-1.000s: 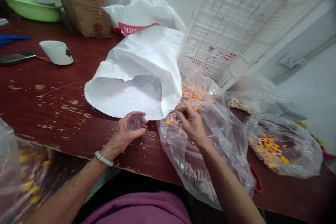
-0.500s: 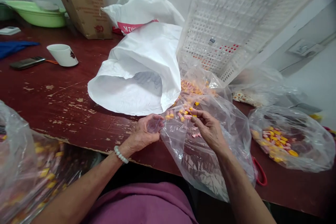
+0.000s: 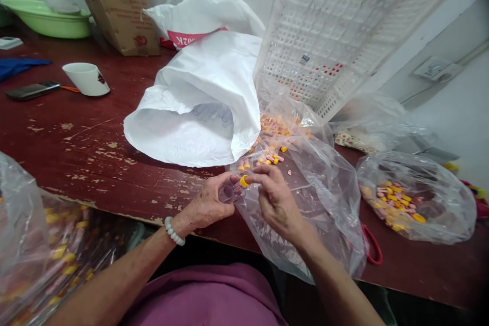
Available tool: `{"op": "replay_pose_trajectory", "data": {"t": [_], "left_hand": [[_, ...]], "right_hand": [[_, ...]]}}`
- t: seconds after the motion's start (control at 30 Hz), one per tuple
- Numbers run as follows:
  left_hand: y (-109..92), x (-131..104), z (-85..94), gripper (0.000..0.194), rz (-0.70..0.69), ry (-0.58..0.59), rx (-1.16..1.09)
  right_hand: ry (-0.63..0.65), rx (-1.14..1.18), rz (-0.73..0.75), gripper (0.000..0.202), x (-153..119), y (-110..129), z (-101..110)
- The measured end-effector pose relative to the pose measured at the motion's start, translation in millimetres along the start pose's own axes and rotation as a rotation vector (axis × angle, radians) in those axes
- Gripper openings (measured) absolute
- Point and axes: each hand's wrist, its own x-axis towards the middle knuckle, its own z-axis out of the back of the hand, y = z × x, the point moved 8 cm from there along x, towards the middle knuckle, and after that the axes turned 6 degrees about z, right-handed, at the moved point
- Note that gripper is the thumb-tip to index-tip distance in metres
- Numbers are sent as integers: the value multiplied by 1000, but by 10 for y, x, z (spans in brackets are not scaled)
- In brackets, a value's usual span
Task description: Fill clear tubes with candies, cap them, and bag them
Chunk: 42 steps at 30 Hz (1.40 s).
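My left hand [image 3: 210, 204], with a beaded bracelet at its wrist, is wrapped round a small clear plastic cup [image 3: 228, 192]. A yellow-ended piece [image 3: 244, 181] is at the cup's right side, between the thumb and index finger of my right hand [image 3: 277, 198]. The other fingers of that hand are curled. Behind my hands, several pink and yellow pieces [image 3: 273, 159] lie on a clear plastic bag [image 3: 321, 188]. A white sack [image 3: 214, 86] lies with its mouth towards me.
A white perforated basket [image 3: 332, 25] leans at the back. On the right lie a bag of pieces [image 3: 439, 209] and a red loop [image 3: 372, 247]. A white cup [image 3: 86, 80], phone [image 3: 33, 90], carton [image 3: 118, 7] and green basin [image 3: 57, 23] are at the left.
My right hand has moved left from the loose pieces to the clear cup, bringing a yellow-ended piece. My left hand still holds the cup. The view has shifted slightly.
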Motion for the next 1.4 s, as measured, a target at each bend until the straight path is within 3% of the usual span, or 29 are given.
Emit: {"op": "replay_pose_trajectory", "data": {"t": [0.1,0.2,0.3,0.37,0.43,0.53,0.67,0.77,0.87,0.97,1.03,1.17,1.27,1.4], "left_hand": [[124,43,4,30,34,-40,-33],[297,97,30,39,157,-79,-164],[458,94,112,51,313,-148,-297],[499,68,182,55,348,-197,-345],[502,52,220,54,340,-206,-361],[493,57,195,53,328,-158,-358],[503,75,161,58,358,-167,-351],[468,92,122,57,338,-168,-369],[392,121,49,47,262,-105,-345],[306,136,-12,43,169,-63,-311],[230,130,-54,39,110,-42,-275],[88,88,-155,35,56,33,-287],[17,49,-167,36,25,47,-221],[-27,21,-148,38,-7,44,-132]], "right_hand": [[13,-7,79,60,-44,19,-147],[1,-12,58,53,-20,-243,-139],[-1,-260,-237,33,19,-951,79],[82,-513,-472,32,9,-1467,227],[176,-609,-531,35,41,-1800,259],[259,-588,-475,41,122,-2005,168],[280,-531,-454,40,143,-2060,149],[193,-500,-517,31,64,-2031,296],[45,-380,-571,23,-31,-1794,408],[-245,172,-533,25,-53,-1290,386],[-354,464,-468,27,-19,-905,299],[-332,509,-349,20,60,-401,124],[-250,305,-265,17,75,-295,86],[-75,79,-47,11,94,-96,15]]}}
